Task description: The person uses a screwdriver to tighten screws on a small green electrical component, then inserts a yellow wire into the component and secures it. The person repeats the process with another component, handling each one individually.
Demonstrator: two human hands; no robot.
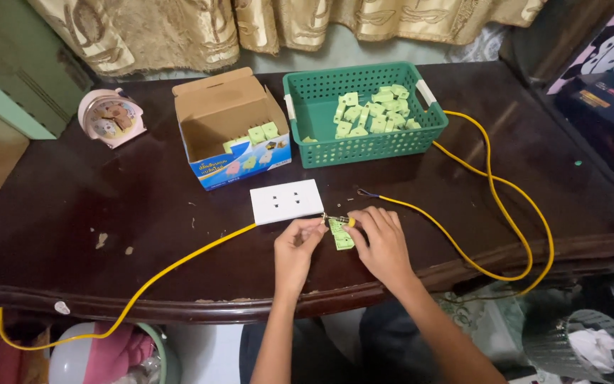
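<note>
Left hand (297, 240) and right hand (381, 238) both pinch a small pale-green plastic socket insert (340, 235) above the dark wooden tabletop (143, 213).

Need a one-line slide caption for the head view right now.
Left hand and right hand hold a small green part at a yellow wire end, beside a white plate.

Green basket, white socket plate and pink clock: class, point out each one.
green basket (364, 148): head view, front wall.
white socket plate (286, 201): head view, middle of its face.
pink clock (111, 117): head view, dial.
</note>
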